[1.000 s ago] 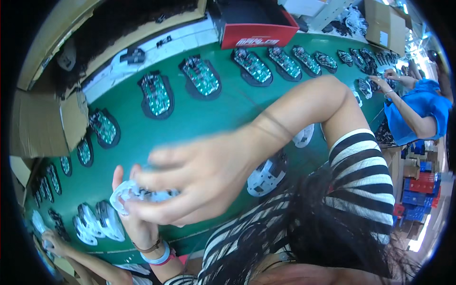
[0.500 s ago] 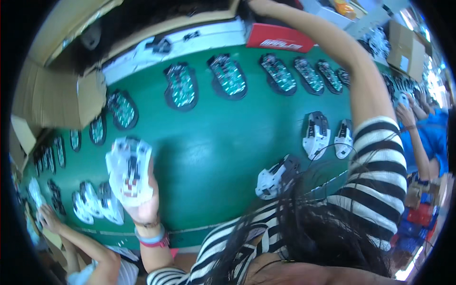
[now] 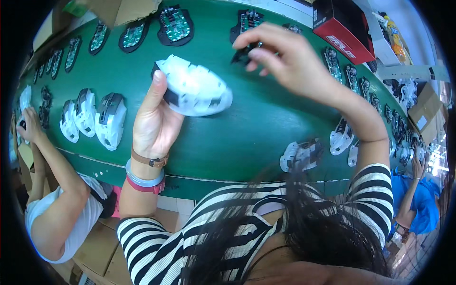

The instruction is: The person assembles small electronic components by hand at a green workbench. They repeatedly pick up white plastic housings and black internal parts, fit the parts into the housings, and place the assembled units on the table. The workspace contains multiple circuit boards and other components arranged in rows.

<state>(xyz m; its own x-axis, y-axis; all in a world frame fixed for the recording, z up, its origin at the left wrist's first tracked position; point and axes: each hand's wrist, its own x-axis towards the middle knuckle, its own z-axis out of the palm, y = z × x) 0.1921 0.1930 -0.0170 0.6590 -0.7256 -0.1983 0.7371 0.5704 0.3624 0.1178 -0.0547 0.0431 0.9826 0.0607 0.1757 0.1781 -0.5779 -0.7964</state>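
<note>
My left hand (image 3: 154,126) grips a white computer mouse shell (image 3: 197,88), tilted on its side above the green table (image 3: 228,152). The thumb presses its end and the fingers are behind it. My right hand (image 3: 289,57) is raised to the right of the shell, its fingers curled around small black parts (image 3: 243,56) whose kind is unclear. Behind the right hand lies a mouse base with a circuit board (image 3: 250,20). Another green circuit board on a black base (image 3: 175,27) lies beyond the shell.
Several white shells (image 3: 110,121) stand at left; more (image 3: 342,135) lie at right, near a single shell (image 3: 301,154). Rows of circuit boards (image 3: 71,53) run along the table. A red and black box (image 3: 342,45) stands far right. Co-workers sit left (image 3: 61,209) and right (image 3: 413,199).
My right arm has come back from the far edge, and the hand now holds small black parts. My left hand has moved right and turned the shell on its side. The view has shifted.
</note>
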